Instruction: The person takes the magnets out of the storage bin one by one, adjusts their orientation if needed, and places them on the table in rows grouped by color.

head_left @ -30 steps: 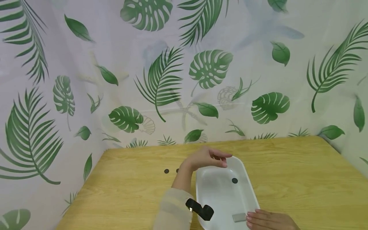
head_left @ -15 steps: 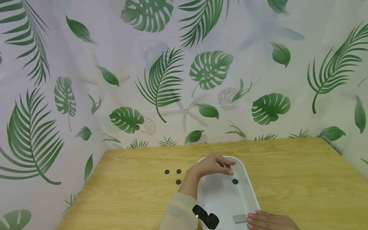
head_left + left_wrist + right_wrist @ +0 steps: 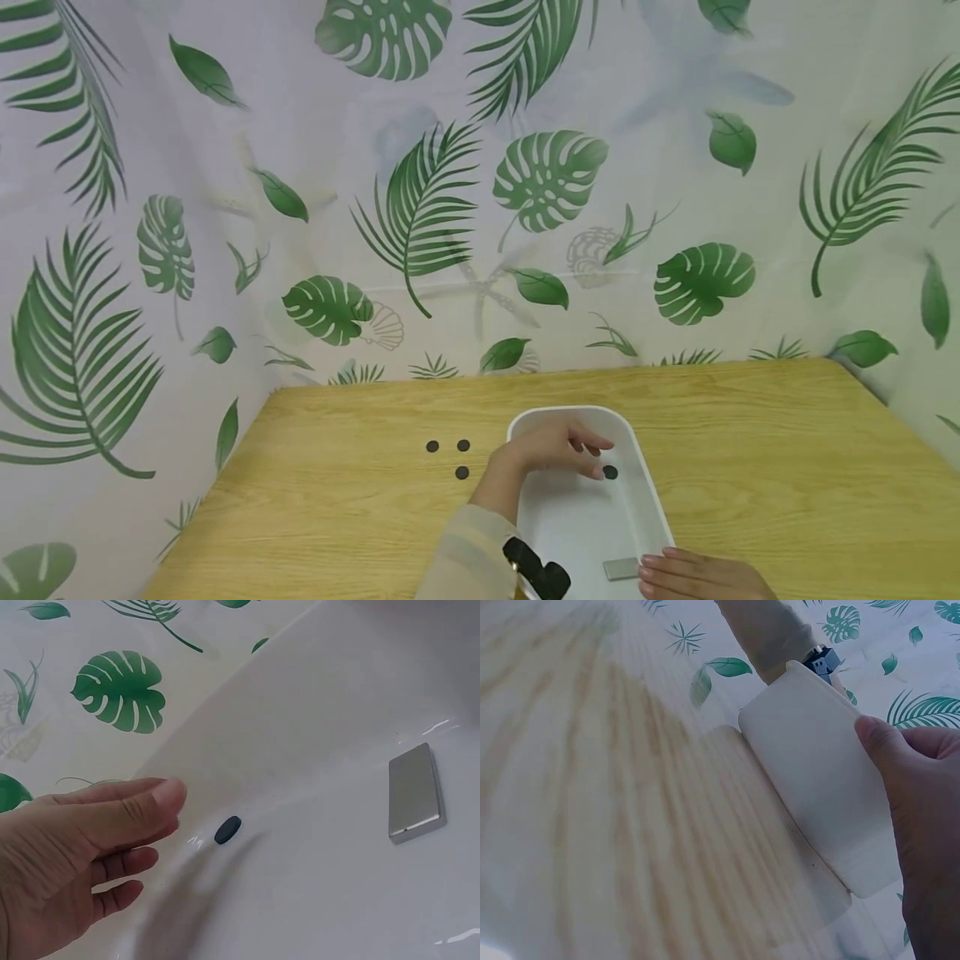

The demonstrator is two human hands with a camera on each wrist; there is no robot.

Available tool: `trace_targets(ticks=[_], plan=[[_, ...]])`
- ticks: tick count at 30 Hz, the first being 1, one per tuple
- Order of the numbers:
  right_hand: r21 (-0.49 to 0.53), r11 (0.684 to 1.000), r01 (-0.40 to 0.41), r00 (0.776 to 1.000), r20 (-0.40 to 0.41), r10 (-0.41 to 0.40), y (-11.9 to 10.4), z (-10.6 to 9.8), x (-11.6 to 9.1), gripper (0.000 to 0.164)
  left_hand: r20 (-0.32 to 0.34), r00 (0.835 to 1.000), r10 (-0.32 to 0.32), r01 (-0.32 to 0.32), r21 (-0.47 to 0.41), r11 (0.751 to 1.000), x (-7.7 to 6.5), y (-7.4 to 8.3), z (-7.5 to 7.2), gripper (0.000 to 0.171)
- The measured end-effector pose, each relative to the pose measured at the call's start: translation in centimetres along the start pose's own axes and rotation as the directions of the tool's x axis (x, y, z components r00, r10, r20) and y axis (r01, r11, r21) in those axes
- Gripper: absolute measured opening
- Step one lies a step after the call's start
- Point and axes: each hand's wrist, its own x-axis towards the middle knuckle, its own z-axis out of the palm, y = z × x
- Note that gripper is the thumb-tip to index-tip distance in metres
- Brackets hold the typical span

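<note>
The thumb and index finger of the left hand [image 3: 558, 446] stand slightly apart, tips bent toward each other, with nothing seen between them; the other fingers [image 3: 127, 864] curl loosely below. The hand hangs inside the far part of a white tray [image 3: 573, 529], pointing right, with the thumb on the near side. A black disc [image 3: 611, 472] sits just beside the thumb tip in the tray's far right part, close to the right wall; the left wrist view shows a gap between disc and hand.

At the near right, the right hand [image 3: 707, 575] has the tray's right wall between thumb and fingers, the thumb on the outside and the fingers laid nearly straight and together over the rim. Just left of these fingertips, a silver block [image 3: 621, 569] lies flat on the tray floor.

The left wrist bends sharply over the tray's left rim, and its forearm slants back toward the near side in a pale sleeve [image 3: 467, 554] with a black wrist device [image 3: 536, 568]. Left of the tray, three dark discs [image 3: 463, 446] lie apart on the wood-grain surface [image 3: 337, 517]. Behind hangs a white cloth [image 3: 457, 100] printed with green leaves.
</note>
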Motion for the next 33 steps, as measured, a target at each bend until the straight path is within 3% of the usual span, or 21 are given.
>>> trace_targets(ticks=[4,9,14,19,26,33], plan=[[0.011,1.000,0.003,1.000,-0.020,-0.002,0.1,0.1,0.1,0.044,0.047,0.999,0.008,-0.014,0.122,0.992,0.2,-0.3,0.3,0.045],[-0.001,1.000,0.014,0.999,-0.041,-0.014,0.2,0.3,0.1,0.041,0.109,0.994,0.000,-0.035,0.324,0.945,0.3,-0.6,0.8,0.055],[-0.004,1.000,0.024,0.998,-0.055,-0.024,0.2,0.2,0.5,0.042,0.135,0.990,-0.052,-0.006,0.399,0.917,0.3,-0.5,1.2,0.061],[0.004,1.000,0.015,0.998,-0.069,-0.015,0.2,0.1,0.9,0.040,0.151,0.985,-0.079,0.012,0.403,0.915,0.1,-0.1,1.3,0.058],[0.001,1.000,0.014,0.997,-0.081,-0.014,0.2,0.0,0.9,0.039,0.166,0.986,-0.003,-0.052,0.329,0.943,0.4,-0.3,1.4,0.041],[0.025,1.000,-0.015,0.992,-0.126,0.018,0.1,-0.1,0.9,0.034,0.163,0.986,-0.038,0.005,0.202,0.979,0.5,-0.3,1.4,0.028]])
